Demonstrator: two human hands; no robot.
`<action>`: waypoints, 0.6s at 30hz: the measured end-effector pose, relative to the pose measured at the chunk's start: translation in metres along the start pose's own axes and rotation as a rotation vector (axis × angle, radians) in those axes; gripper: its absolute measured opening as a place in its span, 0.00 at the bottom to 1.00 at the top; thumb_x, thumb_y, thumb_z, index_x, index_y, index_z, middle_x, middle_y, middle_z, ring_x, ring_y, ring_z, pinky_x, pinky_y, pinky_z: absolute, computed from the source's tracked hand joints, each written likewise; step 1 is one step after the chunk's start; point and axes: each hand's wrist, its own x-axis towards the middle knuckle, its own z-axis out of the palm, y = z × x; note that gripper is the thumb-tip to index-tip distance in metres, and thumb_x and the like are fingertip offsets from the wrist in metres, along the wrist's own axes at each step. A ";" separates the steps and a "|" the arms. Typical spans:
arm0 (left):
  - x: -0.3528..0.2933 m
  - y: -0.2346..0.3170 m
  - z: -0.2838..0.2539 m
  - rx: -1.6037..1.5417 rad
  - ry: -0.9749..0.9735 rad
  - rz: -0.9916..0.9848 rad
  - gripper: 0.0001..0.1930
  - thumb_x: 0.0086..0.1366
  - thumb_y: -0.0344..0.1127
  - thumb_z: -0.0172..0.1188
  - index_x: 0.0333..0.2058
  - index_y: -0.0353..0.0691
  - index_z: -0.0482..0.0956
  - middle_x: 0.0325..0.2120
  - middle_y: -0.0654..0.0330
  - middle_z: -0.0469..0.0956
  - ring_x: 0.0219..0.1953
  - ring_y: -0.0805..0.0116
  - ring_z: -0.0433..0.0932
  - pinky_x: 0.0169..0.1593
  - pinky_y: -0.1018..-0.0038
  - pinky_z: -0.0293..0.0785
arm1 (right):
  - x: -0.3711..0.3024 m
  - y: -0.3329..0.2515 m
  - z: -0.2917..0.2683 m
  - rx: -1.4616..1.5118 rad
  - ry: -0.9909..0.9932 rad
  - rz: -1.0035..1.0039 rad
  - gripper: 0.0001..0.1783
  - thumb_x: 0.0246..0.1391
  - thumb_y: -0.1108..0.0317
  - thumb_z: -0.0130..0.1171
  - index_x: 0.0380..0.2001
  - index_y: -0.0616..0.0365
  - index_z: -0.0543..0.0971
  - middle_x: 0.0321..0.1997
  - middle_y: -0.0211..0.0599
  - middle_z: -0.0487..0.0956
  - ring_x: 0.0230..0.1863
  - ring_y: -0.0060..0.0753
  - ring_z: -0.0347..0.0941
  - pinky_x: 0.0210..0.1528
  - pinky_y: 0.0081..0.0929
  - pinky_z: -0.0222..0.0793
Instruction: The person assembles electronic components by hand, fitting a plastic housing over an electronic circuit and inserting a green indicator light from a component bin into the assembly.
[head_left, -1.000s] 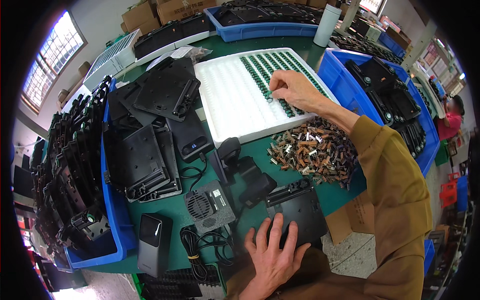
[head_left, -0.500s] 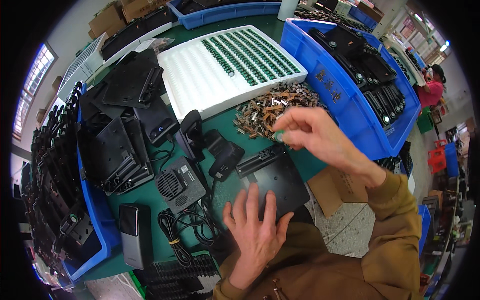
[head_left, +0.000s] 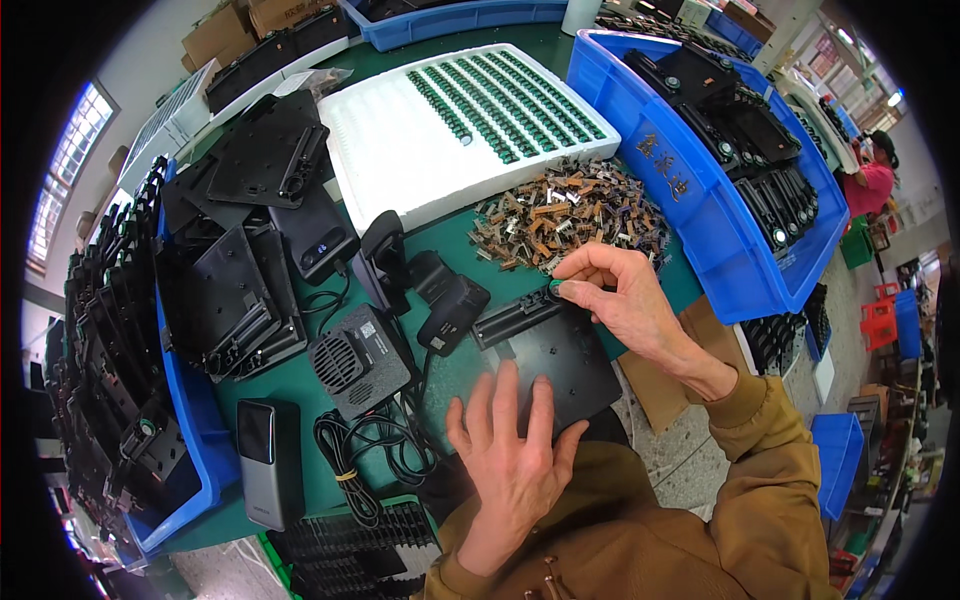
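Note:
A flat black plastic panel (head_left: 565, 365) with a raised channel along its far edge lies before me on the green table. My left hand (head_left: 512, 432) rests on the panel's near left part, fingers spread. At the panel's far right corner, the thumb and forefinger of my right hand (head_left: 625, 300) pinch a small round green part (head_left: 556, 287), held at the end of the channel. Whether it sits in the panel is hidden by my fingertips. Just beyond is a heap of small metal and brown clips (head_left: 570, 215). Behind stands a white foam tray (head_left: 400, 150) with rows of green parts.
At right stands a blue bin (head_left: 690, 210) of black assemblies; another blue bin (head_left: 205, 450) of black panels is at left. Between are stacked panels (head_left: 240, 290), a speaker-like grey box (head_left: 360, 365), coiled black cable (head_left: 345, 470) and a grey power bank (head_left: 270, 460). Someone in pink (head_left: 868, 190) is far right.
My right hand has come down and slightly left, bringing the small green part to the panel's far corner. The left hand stays put. The view has shifted slightly.

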 end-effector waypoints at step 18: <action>0.000 0.002 -0.001 -0.007 -0.028 -0.014 0.29 0.52 0.51 0.71 0.48 0.40 0.80 0.60 0.48 0.68 0.60 0.46 0.65 0.63 0.45 0.54 | -0.002 0.011 -0.006 -0.438 0.037 -0.481 0.09 0.52 0.77 0.61 0.38 0.63 0.81 0.32 0.45 0.77 0.35 0.52 0.76 0.36 0.41 0.72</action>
